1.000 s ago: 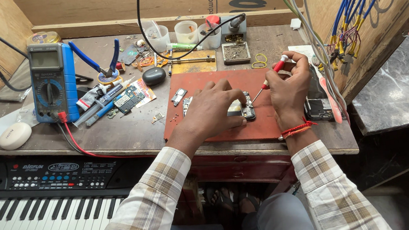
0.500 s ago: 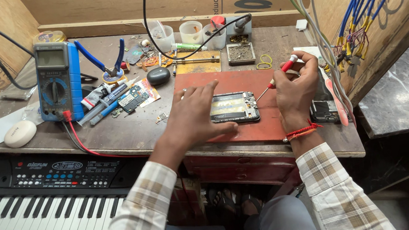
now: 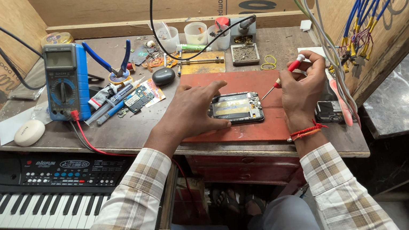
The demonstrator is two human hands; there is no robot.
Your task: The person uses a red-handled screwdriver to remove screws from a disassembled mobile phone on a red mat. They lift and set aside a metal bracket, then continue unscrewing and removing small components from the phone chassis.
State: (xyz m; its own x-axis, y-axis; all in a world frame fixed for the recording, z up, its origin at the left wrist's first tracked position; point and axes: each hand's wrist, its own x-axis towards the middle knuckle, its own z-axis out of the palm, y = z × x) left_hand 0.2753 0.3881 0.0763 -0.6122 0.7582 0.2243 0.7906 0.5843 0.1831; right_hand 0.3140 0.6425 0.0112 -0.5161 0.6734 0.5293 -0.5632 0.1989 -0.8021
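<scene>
While my left hand (image 3: 191, 114) lies flat, fingers spread, steadying the opened phone (image 3: 236, 108) mid-frame, my right hand (image 3: 301, 92) pinches a red-handled screwdriver (image 3: 284, 71) for control.

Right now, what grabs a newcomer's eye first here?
The opened phone on the red mat mid-bench, steadied by the left hand, while the right hand angles a red-handled screwdriver at it. Next, the blue multimeter at the bench's left and the keyboard below it.
</scene>
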